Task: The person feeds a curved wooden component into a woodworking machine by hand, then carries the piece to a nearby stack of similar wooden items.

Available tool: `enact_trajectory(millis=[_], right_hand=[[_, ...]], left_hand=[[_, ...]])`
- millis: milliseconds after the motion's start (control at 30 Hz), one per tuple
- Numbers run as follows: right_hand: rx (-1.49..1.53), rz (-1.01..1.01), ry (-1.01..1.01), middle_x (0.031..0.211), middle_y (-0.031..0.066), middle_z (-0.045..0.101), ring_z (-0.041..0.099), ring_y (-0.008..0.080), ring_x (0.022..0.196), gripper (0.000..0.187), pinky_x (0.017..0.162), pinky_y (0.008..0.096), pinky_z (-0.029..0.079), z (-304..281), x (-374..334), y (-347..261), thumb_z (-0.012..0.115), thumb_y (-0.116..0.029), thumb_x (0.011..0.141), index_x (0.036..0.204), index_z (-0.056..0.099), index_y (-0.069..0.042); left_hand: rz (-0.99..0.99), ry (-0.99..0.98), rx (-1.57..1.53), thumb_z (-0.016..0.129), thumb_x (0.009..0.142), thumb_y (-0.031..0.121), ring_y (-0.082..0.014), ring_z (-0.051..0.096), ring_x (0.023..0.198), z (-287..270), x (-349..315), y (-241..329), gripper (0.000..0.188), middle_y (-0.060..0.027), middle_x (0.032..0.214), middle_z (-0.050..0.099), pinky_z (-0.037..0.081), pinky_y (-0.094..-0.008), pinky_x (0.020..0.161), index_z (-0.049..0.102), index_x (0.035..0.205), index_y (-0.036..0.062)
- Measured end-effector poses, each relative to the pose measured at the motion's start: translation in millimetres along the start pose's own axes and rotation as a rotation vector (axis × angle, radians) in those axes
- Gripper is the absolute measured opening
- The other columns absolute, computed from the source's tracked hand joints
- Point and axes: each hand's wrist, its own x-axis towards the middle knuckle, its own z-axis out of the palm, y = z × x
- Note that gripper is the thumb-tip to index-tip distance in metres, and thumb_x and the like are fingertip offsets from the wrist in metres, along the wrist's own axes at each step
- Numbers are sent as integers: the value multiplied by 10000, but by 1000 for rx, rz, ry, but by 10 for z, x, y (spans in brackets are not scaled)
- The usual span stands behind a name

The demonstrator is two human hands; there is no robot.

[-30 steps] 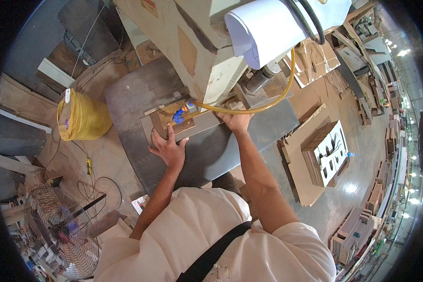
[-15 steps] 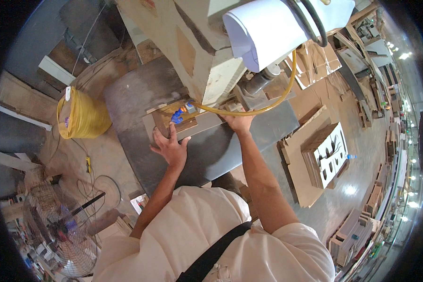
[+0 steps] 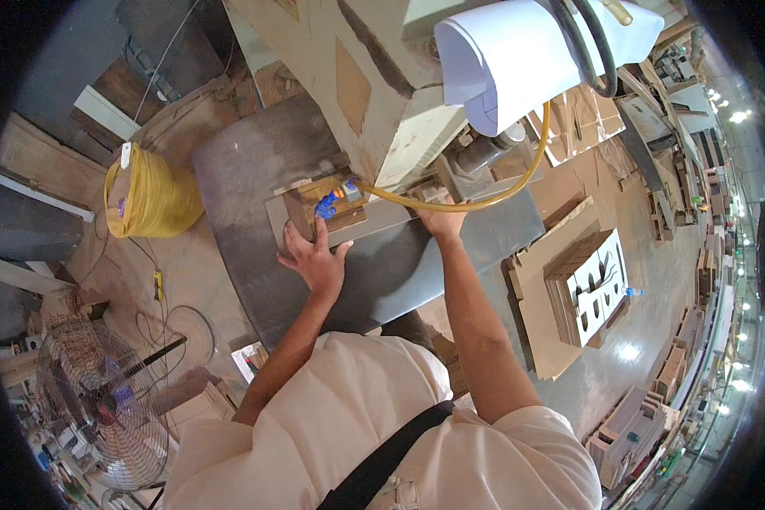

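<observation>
A long, flat brown board (image 3: pixel 388 223) lies across the dark worktable (image 3: pixel 382 285) beneath the machine. My left hand (image 3: pixel 316 268) rests on the board's left part with fingers spread. Just beyond its index fingertip is a blue jointed nozzle (image 3: pixel 325 205), fed by a yellow hose (image 3: pixel 450 206). A smaller wooden block (image 3: pixel 346 218) sits under and beside that nozzle. My right hand (image 3: pixel 444 223) is closed at the board's right part, close to the machine base; its fingertips are partly hidden. Above the board stands the pale, dusty machine body (image 3: pixel 412 140).
Rolled white paper sheets (image 3: pixel 510 72) and a black cable (image 3: pixel 599 51) hang on the machine. A yellow sack (image 3: pixel 155 195) stands left, with a wire-cage fan (image 3: pixel 102 399) nearer. At right, a stack of cut-out panels (image 3: pixel 599 285) lies on brown sheets (image 3: pixel 535 327).
The whole view has shifted slightly, so the machine and papers appear further right. Both hands stay at the board, with hardly any visible change in their grip.
</observation>
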Motion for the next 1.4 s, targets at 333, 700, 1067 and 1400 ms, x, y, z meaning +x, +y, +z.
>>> enact_trajectory(millis=[333,700,1067,1400], right_hand=[[17,-52,60,1284,213,593,419,493,1247,757,1045,665,273,166,44,190,769,-554,644,1174,673,-21],[-59,-89,130,1073,218,637,441,463,1190,524,988,644,311,159,38,282,753,-442,662,910,694,15],[-83,-146,207,1363,242,507,440,492,1204,782,1010,638,296,271,58,500,729,-439,700,1352,533,-54],[55,-130,198,1330,119,527,466,391,1187,678,1026,593,300,-78,119,321,750,-370,613,1207,656,-59]], left_hand=[[5,15,-21,877,678,442,-420,198,1465,44,-4,47,849,-239,1568,196,188,-808,1010,535,1424,223],[16,42,-21,876,677,444,-418,204,1465,67,-6,112,855,-243,1557,223,183,-803,1020,531,1433,242],[28,17,-48,879,678,434,-431,180,1469,119,-2,167,898,-258,1563,189,177,-826,1003,488,1468,263],[22,21,-20,878,680,450,-437,190,1459,147,-11,254,913,-246,1554,184,194,-830,988,476,1481,276]])
